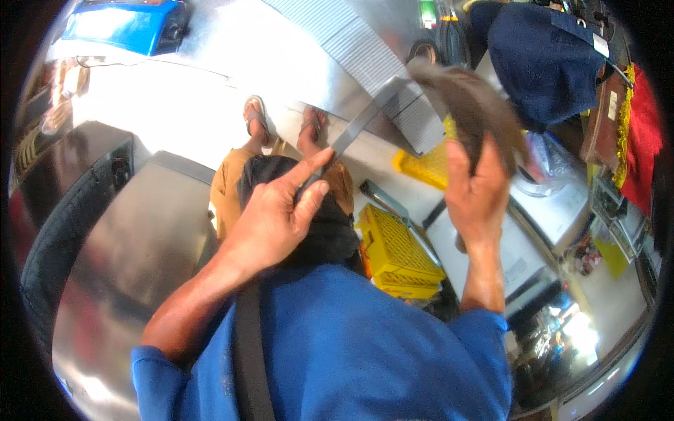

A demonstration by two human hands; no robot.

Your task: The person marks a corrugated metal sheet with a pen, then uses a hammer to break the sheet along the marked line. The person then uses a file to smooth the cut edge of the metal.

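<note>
My left hand is closed around the lower end of a long, flat grey metal blade, with the index finger laid along it. The blade slants up to the right, and its far end comes close to a brown, rounded thing. My right hand grips that brown thing from below, fingers pointing up. Motion smears it, so its kind does not show. Whether blade and brown thing touch, I cannot tell.
Yellow plastic baskets stand beside my right side. A ribbed grey sheet lies ahead. Dark blue cloth and red cloth with yellow fringe hang at right. A blue box sits far left, a metal-coloured panel nearer.
</note>
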